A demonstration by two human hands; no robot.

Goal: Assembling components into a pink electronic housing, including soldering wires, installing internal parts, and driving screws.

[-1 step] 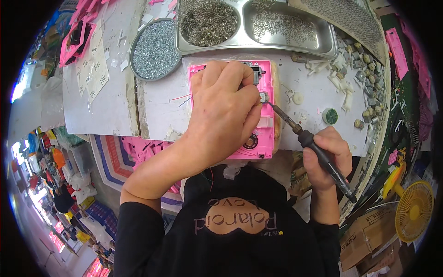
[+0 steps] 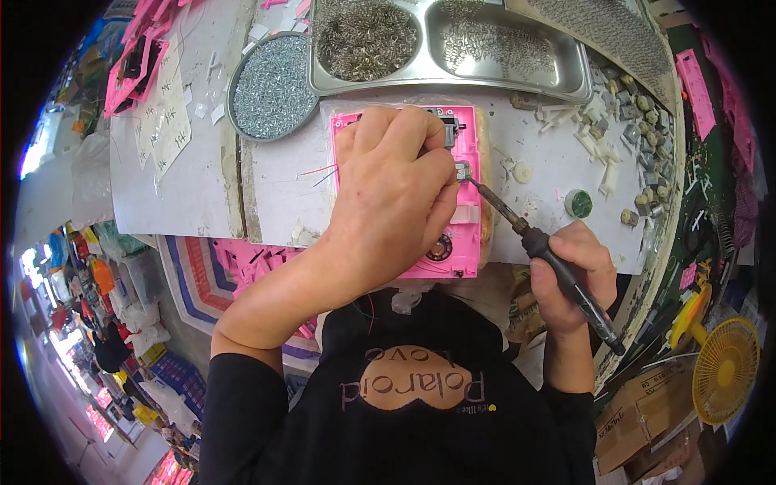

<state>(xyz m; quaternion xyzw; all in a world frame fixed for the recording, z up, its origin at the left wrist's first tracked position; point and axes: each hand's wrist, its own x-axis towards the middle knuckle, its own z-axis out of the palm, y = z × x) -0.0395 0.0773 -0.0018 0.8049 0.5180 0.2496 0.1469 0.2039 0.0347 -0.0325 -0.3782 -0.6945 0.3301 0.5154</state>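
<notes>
My right hand (image 2: pixel 575 279) is wrapped round the dark handle of a soldering iron (image 2: pixel 570 279). The iron's tip meets a small metal part (image 2: pixel 462 171) inside a pink plastic housing (image 2: pixel 461 255). Over the housing lies my left hand (image 2: pixel 396 178), its fingers bent and pinched together close to that metal part. Whatever the pinch holds is hidden beneath the fingers. Thin red and blue wires (image 2: pixel 325 174) stick out to the left of the hand. A round speaker-like part (image 2: pixel 440 247) sits low in the housing, and a dark component (image 2: pixel 451 129) is near its top.
Beyond the housing stands a metal tray (image 2: pixel 453 90) of springs, with a round dish of screws (image 2: pixel 273 85) to its left. Small metal motors (image 2: pixel 647 145), white plastic bits (image 2: pixel 594 145) and a small green-filled round container (image 2: pixel 578 204) lie right. A yellow fan (image 2: pixel 725 368) stands lower right.
</notes>
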